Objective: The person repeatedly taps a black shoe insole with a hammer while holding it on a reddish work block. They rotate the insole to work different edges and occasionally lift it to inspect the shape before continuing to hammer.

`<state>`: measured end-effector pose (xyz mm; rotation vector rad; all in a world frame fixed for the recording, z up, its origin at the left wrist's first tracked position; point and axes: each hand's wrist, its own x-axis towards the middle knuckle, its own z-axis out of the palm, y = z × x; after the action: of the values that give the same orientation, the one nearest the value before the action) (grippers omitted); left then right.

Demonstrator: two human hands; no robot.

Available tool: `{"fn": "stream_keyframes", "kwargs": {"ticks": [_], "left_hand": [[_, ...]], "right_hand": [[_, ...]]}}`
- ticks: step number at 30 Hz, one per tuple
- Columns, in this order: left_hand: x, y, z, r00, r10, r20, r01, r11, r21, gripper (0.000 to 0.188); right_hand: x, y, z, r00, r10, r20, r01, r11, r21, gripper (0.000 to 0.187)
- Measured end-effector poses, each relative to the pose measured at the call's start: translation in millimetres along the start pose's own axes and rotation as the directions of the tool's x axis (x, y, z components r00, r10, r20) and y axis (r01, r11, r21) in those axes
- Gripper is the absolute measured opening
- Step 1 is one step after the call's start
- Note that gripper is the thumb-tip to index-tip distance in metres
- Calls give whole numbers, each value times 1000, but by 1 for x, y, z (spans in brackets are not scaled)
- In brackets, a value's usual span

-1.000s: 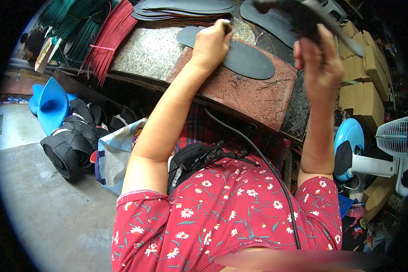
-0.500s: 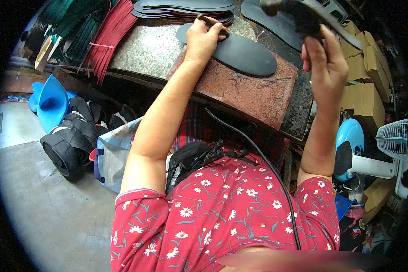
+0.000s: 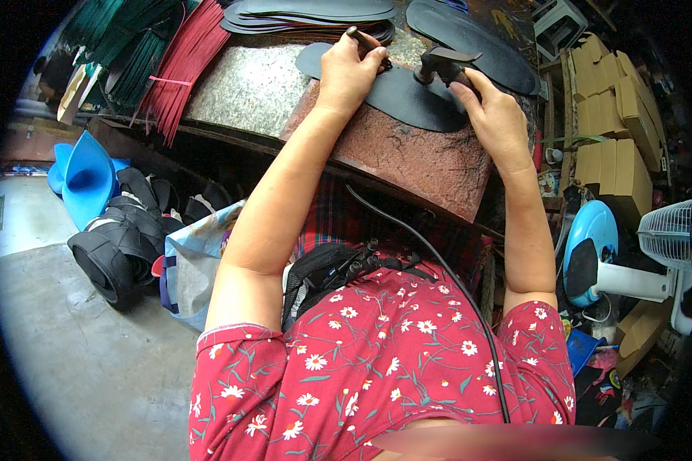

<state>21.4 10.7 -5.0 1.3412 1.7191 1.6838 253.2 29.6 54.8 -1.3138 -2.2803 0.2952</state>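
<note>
A black shoe sole (image 3: 411, 106) lies on a worn reddish-brown slab (image 3: 404, 169) at the table's near edge. My left hand (image 3: 347, 77) is closed around a dark metal punch (image 3: 357, 35), held over the sole with its lower end near the surface. In my right hand (image 3: 496, 115) is a hammer (image 3: 440, 63). Its dark head is just above the sole, to the right of the punch. The fingers of that hand wrap round the handle, most of which they hide.
Stacked black soles (image 3: 311, 15) lie at the back, with another sole (image 3: 477, 46) to their right. Bundled red strips (image 3: 183, 69) and dark green strips (image 3: 142, 58) hang over the table's left side. Cardboard boxes (image 3: 615, 165) and a white fan (image 3: 663, 242) stand at right.
My right hand has swung the hammer down and to the left, from raised at the upper right to low over the sole. My left hand and the punch have barely moved.
</note>
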Motion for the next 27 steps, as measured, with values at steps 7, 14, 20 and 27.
{"fn": "stream_keyframes", "kwargs": {"ticks": [7,14,20,27], "left_hand": [[-7,13,-2,966,241,89,-257,920,295,18],[-15,21,12,890,435,139,-442,745,500,20],[1,15,-9,996,-50,-76,14,908,-420,6],[6,0,-38,998,-64,2,63,983,-173,11]], "right_hand": [[4,-28,-56,920,-165,-356,341,784,518,35],[9,-9,-11,982,-119,-144,143,974,174,37],[4,1,5,994,-93,54,94,996,0,36],[11,-2,8,999,-32,40,34,998,-56,36]]}}
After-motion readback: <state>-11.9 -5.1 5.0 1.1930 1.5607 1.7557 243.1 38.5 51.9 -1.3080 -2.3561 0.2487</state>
